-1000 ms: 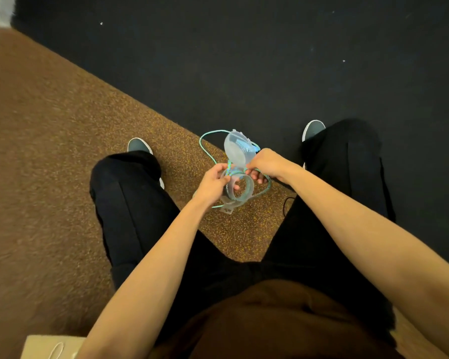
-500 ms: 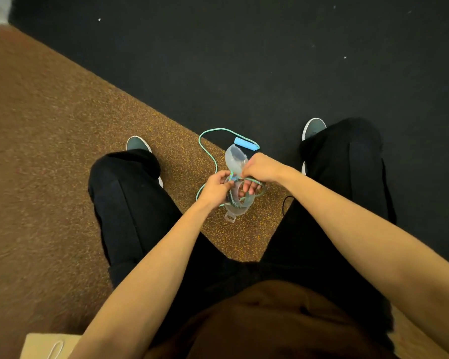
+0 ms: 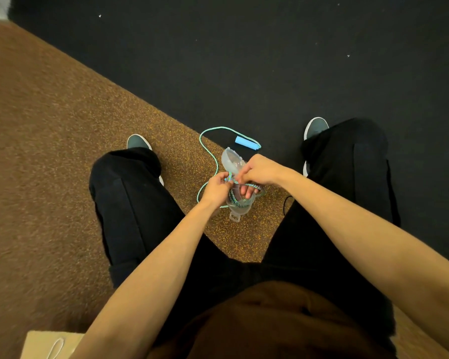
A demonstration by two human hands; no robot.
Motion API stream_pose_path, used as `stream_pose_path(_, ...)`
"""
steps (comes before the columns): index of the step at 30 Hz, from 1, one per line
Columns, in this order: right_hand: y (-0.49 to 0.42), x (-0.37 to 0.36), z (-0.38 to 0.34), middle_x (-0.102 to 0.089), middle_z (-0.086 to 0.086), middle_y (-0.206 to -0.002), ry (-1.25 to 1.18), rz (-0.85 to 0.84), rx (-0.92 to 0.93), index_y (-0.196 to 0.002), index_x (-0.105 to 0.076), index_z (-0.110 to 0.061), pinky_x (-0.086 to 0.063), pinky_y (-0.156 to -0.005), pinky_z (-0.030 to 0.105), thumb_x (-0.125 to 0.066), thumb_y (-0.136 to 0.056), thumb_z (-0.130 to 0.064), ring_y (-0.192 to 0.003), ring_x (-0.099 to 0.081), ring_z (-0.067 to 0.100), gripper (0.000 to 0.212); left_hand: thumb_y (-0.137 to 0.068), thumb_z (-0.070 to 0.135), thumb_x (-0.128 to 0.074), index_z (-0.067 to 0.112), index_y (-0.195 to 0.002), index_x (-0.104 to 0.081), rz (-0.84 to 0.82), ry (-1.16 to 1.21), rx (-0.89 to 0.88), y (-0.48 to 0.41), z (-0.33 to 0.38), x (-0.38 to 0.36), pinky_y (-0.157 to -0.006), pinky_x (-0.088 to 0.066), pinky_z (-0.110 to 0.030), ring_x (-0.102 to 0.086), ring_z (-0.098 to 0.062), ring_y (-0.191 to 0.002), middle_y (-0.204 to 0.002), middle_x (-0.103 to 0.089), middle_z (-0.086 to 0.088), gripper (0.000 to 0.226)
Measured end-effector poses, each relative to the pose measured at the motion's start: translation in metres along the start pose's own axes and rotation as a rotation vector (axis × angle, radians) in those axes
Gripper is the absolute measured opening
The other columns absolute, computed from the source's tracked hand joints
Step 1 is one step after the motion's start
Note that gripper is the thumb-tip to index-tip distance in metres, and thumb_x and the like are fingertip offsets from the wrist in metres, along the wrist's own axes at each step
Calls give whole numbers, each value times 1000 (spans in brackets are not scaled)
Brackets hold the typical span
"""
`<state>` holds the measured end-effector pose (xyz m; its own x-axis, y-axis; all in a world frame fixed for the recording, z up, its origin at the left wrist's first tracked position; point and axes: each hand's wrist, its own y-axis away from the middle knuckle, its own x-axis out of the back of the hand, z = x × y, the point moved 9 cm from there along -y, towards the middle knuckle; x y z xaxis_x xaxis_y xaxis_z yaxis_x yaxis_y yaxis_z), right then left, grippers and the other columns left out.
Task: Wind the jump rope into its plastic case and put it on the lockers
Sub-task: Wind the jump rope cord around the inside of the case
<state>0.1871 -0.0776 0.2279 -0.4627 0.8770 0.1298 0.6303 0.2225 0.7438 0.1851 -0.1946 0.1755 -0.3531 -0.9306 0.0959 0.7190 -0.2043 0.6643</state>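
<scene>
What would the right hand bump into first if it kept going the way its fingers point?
Probably the left hand: the right hand points across the open case straight at it, though depth is unclear.

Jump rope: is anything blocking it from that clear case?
Nothing visible does. The plastic case has its lid open, and the left hand and right hand hold rope at its mouth. The remaining jump rope and blue handle lie loose on the floor.
</scene>
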Motion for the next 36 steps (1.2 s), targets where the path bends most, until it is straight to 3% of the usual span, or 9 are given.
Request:
stream_pose_path(4,1,1,-2,-68,23,-75,18,11,18,-104,-67,7,-48,-42,23,-58,-92,0,-46,-66,18,17,-89,6,-54,4,-120,-56,22,78,60,-3,-6,3,-100,-46,-48,-60,-26,-101,-112,-64,-17,31)
stream_pose_path(9,3,10,-5,-71,17,-69,65,148,63,-88,-72,-2,-43,-37,20,-66,-89,-11,-44,-65,19,11,-71,18,-61,3,-128,-52,42,182,77,-17,-19,3,-101,-46,-51,-58,-36,-115,-124,-59,-24,59)
stream_pose_path(13,1,6,-7,-70,14,-64,89,164,102,-89,-72,-5,-41,-35,20,-64,-91,-14,-44,-66,21,12,-86,1,-52,-2,-121,-53,34,259,102,5,3,0,-89,-50,-42,-62,-31,-95,-107,-63,-21,35)
stream_pose_path(15,-3,-3,-7,-69,11,-63,114,86,96,-103,-72,-11,-41,-36,19,-57,-95,-13,-45,-66,20,17,-91,-3,-46,-3,-118,-53,48,293,107,5,4,2,-87,-49,-41,-61,-28,-91,-101,-63,-18,28)
stream_pose_path(19,-3,-18,-7,-67,14,-66,100,-33,59,-136,-53,-15,-40,-37,18,-40,-100,-6,-43,-63,15,39,-90,-5,-43,-7,-125,-48,85,391,145,3,-2,11,-89,-50,-45,-60,-31,-96,-114,-60,-27,36)
stream_pose_path(24,0,-11,-11,-68,15,-70,73,-12,86,-135,-55,-15,-39,-38,16,-42,-97,0,-44,-63,14,43,-88,-9,-45,-2,-116,-52,26,486,131,9,9,7,-72,-54,-34,-65,-23,-80,-95,-65,-16,30)
stream_pose_path(27,0,-8,-10,-70,15,-71,65,14,82,-141,-49,-16,-41,-38,18,-48,-96,0,-45,-65,15,47,-86,-10,-49,-1,-128,-47,18,487,129,7,7,6,-74,-54,-36,-65,-26,-85,-108,-63,-20,43)
stream_pose_path(32,4,-8,-11,-72,21,-80,54,10,65,-147,-37,-15,-43,-38,21,-55,-95,-2,-47,-66,17,57,-86,-13,-51,-1,-129,-48,7,490,101,6,8,3,-84,-51,-39,-64,-24,-86,-106,-64,-19,45)
stream_pose_path(36,8,-7,-13,-72,27,-90,27,42,73,-139,-40,-10,-45,-39,24,-59,-93,-5,-53,-67,25,50,-86,-14,-47,-1,-129,-48,15,529,70,6,11,5,-82,-52,-35,-64,-22,-89,-109,-64,-17,45)
